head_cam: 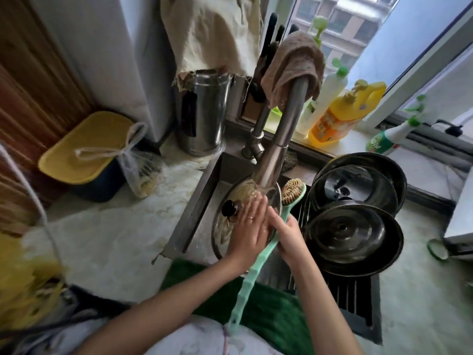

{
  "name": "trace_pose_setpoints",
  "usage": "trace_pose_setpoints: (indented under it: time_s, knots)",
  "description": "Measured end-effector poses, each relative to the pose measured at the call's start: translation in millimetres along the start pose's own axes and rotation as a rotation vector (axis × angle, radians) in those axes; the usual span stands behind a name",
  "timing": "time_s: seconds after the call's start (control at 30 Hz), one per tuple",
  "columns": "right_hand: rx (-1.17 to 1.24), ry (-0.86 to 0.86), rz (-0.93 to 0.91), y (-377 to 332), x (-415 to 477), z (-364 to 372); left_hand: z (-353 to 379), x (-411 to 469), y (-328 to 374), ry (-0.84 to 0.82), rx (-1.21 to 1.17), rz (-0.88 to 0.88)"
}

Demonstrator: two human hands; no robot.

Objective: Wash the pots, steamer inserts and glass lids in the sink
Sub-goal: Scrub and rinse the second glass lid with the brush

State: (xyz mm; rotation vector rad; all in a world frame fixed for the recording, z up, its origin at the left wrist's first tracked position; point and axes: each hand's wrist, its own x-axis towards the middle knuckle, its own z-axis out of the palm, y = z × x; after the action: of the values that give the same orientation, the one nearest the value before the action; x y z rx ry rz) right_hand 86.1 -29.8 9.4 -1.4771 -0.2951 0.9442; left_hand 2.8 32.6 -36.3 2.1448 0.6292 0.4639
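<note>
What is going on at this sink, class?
A person is washing up. The left hand lies flat, fingers straight, on a glass lid under the tap in the sink. The right hand holds a green long-handled brush beside the lid, bristles near the spout. On the rack to the right sit stacked pots and a metal lid, apparently done or waiting.

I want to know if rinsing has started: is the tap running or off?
Running. Water streams from the faucet spout onto the glass lid in the sink, splashing just above the left hand that lies flat on it.
</note>
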Motion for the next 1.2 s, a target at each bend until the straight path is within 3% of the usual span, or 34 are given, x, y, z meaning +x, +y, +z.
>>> trace_pose_setpoints:
  time_s: [0.07,0.2,0.23,0.3,0.4,0.47,0.6,0.77,0.83,0.93,1.0,1.13,1.2]
  knots:
    - [-0.032,0.001,-0.01,1.6,0.0,0.8,-2.4,5.0,-8.3,-0.066,-0.065,-0.032]
    - [-0.01,0.003,0.0,-0.1,-1.3,14.3,-17.8,69.5,-3.1,-0.039,-0.111,-0.367]
    - [0.005,0.005,0.006,-2.4,-0.8,16.1,-19.8,75.8,-0.7,-0.049,-0.038,-0.355]
    - [0.046,0.016,0.023,-4.7,1.2,14.8,-21.1,59.8,-3.4,-0.081,0.076,-0.12]
    - [0.103,0.039,0.037,-5.8,2.8,9.8,-24.9,2.7,-3.0,-0.112,0.027,0.171]
    - [0.105,0.027,0.028,-4.3,1.1,13.0,-26.5,4.1,-7.6,-0.17,0.004,0.172]
    - [0.116,-0.007,0.031,-4.4,-0.7,24.7,-38.3,54.2,-4.8,-0.153,0.016,-0.106]
    - [0.153,0.004,0.034,-3.3,-2.4,21.4,-35.3,1.5,-14.2,-0.182,-0.008,0.217]
    - [0.132,-0.006,0.018,0.0,-4.3,22.9,-32.2,13.5,-22.8,-0.173,-0.058,0.13]
    - [0.087,0.01,0.013,4.1,-6.2,27.3,-26.9,63.3,-15.0,-0.088,-0.027,-0.247]
    - [0.107,0.04,0.023,5.0,-7.3,26.0,-21.8,77.9,-3.0,-0.071,0.067,-0.372]
    - [0.081,0.108,0.035,2.0,-7.5,12.3,-7.5,29.3,3.9,-0.026,-0.01,-0.073]
    - [0.032,0.111,0.011,3.0,-9.8,7.8,-2.4,12.9,-2.7,-0.082,-0.079,0.006]
